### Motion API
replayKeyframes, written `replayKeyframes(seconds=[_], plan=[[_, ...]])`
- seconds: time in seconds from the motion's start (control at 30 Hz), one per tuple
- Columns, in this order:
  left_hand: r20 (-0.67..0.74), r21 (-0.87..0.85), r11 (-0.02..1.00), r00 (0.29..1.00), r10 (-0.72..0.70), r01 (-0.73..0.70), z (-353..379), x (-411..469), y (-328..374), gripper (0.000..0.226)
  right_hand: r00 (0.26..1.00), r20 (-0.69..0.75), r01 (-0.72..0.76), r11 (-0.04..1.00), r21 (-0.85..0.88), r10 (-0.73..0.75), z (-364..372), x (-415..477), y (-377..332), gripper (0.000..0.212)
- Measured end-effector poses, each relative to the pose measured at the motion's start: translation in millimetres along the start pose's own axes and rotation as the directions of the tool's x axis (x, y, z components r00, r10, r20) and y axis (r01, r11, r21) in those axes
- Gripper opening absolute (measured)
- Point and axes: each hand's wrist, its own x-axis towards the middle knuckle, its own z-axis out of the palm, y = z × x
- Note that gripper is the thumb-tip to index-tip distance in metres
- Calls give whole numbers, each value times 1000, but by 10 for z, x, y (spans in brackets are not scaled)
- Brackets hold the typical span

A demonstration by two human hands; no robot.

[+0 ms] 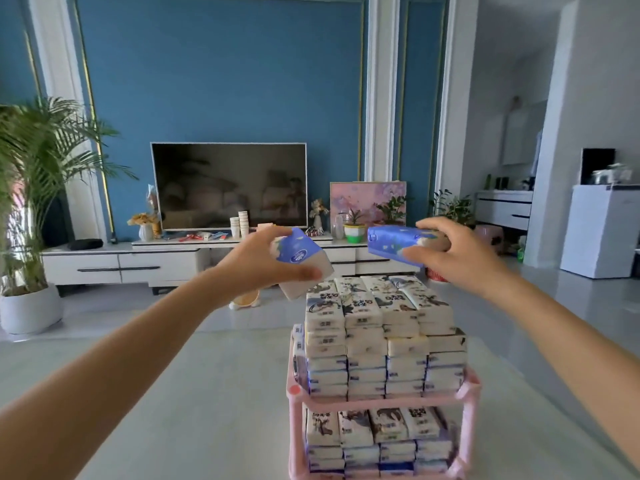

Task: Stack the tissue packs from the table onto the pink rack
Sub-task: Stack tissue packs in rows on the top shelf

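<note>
Left hand (263, 261): grip closed on blue-and-white soft tissue pack (301, 263), tilted, at 10 o'clock of stacked white packs (379, 303). Right hand (450, 254): grip holding second blue pack (394, 245), at 1 o'clock, apparently poised for topping pink plastic rack (467, 393)

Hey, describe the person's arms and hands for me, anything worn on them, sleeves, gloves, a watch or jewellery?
Both forearms are bare as far as the picture shows: no sleeves visible. The left hand and right hand wear no gloves, and no watch, bracelet or ring shows.
</note>
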Motion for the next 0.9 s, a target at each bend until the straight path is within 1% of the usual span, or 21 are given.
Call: replayKeyframes(seconds=[0.07,0.17,0.23,0.33,0.47,0.57,0.63,0.7,0.73,0.77,0.8,0.83,0.87,0.9], plan=[[78,21,1000,997,10,-12,91,192,46,82,997,71,-26,1000,2,26,76,128,93,47],[242,103,995,970,-19,-6,165,451,51,75,978,182,-128,980,155,99,127,298,213,44],[313,119,993,948,-56,19,177,596,-3,74,965,238,-160,965,206,109,137,377,291,42],[371,135,991,926,-71,22,195,755,-81,75,941,328,-159,964,212,83,146,456,382,44],[468,158,987,883,-44,-34,251,861,-137,77,888,455,-204,945,254,70,151,556,478,55],[505,126,992,862,-39,-29,301,929,-198,81,847,529,-228,932,281,47,189,629,549,58],[522,67,998,853,-22,-16,322,948,-228,85,814,580,-251,918,307,28,226,660,584,58],[504,-65,997,864,7,30,356,934,-253,85,780,626,-256,917,305,9,257,682,597,59],[449,-163,984,894,4,77,397,918,-267,80,766,643,-252,921,296,3,268,695,600,60],[375,-265,952,926,-45,153,451,915,-284,72,753,658,-248,925,287,-2,271,707,604,61],[298,-342,912,947,-124,227,515,921,-304,62,740,672,-244,929,277,-6,272,718,604,62],[238,-375,876,945,-226,304,585,932,-333,59,728,686,-239,934,265,-8,269,727,596,62],[213,-387,842,925,-314,375,647,940,-357,57,714,700,-234,940,250,-8,263,730,578,63],[219,-415,803,904,-368,428,697,954,-385,52,701,713,-232,943,237,-8,259,733,551,65]])
